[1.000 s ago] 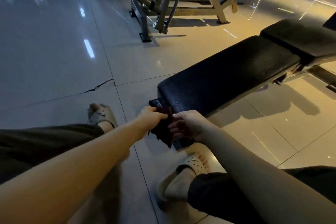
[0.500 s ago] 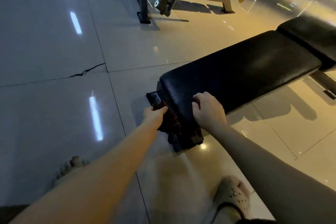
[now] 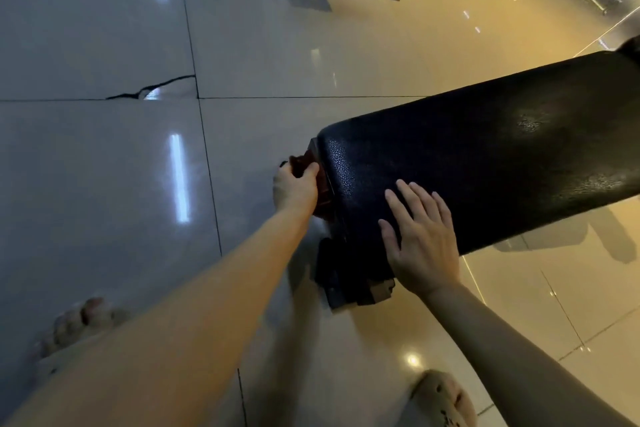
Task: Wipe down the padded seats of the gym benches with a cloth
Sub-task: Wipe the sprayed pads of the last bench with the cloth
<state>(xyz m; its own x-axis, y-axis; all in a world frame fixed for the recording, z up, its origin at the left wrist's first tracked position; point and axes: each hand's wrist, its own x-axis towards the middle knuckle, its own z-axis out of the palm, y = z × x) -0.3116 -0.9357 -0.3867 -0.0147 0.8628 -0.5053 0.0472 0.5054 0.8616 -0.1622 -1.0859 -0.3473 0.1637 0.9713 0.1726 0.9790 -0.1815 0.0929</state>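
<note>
Glossy floor tiles (image 3: 104, 184) fill most of my view, with one cracked tile (image 3: 149, 92) well off beyond my left hand.

My left hand (image 3: 294, 189) grips a bunched dark-red cloth (image 3: 304, 163), fingers curled round it, pressing it against the end face of the bench pad (image 3: 502, 156). Just beside it, my right hand (image 3: 420, 239) lies flat on the pad's near end, fingers straight and spread, holding nothing. Below that hand sits the bench's dark frame end (image 3: 346, 284). Past the fingertips the black pad runs away to the far right.

I judge the job barely started. The cloth is only at the pad's end edge, the whole top surface ahead of my right hand is yet to be wiped, and any other benches remain to do.

Half a second ago my right hand was curled over the pad's end; now it is flattened on top. A second ago both hands held the cloth together short of the bench. The left hand has carried the cloth further along the end edge.
</note>
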